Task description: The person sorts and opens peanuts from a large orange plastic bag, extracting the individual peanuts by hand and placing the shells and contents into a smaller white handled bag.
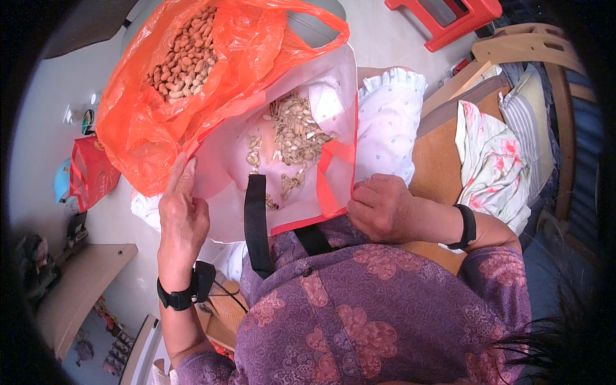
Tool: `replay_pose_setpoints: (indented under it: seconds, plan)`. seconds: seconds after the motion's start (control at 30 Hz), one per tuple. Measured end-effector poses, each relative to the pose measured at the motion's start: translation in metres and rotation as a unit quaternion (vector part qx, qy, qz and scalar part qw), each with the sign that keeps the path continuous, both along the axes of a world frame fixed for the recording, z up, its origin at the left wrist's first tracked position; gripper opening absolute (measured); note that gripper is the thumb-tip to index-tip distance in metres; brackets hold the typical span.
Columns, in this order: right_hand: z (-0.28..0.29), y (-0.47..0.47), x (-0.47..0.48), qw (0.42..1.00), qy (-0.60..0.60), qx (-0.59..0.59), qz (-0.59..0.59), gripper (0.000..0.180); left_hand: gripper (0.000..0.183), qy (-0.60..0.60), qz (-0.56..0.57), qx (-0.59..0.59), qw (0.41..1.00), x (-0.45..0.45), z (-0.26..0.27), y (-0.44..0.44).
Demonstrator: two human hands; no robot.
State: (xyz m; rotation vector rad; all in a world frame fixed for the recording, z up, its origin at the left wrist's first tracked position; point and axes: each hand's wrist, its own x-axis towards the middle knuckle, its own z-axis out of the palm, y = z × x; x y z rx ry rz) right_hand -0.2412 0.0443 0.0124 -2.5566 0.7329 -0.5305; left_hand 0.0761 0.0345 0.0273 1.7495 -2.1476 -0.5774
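Observation:
A white-lined carry bag [226,211] with red trim lies open in my lap. Inside it are empty peanut shells [298,130] and a crumpled white tissue [328,103]. My left hand [183,211] holds the bag's left rim, its fingers pointing away from me along the edge. With curled fingers, my right hand [380,207] grips the red-trimmed rim at the near right corner. Beyond the carry bag, an orange plastic bag [245,53] stands open and overlaps its far rim. Shelled peanuts [187,53] and some unshelled ones [185,84] fill its hollow.
A red plastic stool [445,24] stands at the far right. To my right, a wooden-framed seat [428,159] bears a floral cloth [495,163] and a striped pillow [529,130]. A red bag [94,173] sits on the left, above a wooden tabletop [91,279].

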Motion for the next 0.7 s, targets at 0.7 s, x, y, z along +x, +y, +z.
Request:
replay_pose_setpoints:
  seconds: [0.7]
  plan:
    - [-0.005,0.010,0.000,0.998,0.021,-0.015,0.056,0.012,0.030,0.039,-0.173,0.233,0.956,-0.038,0.014,0.027]
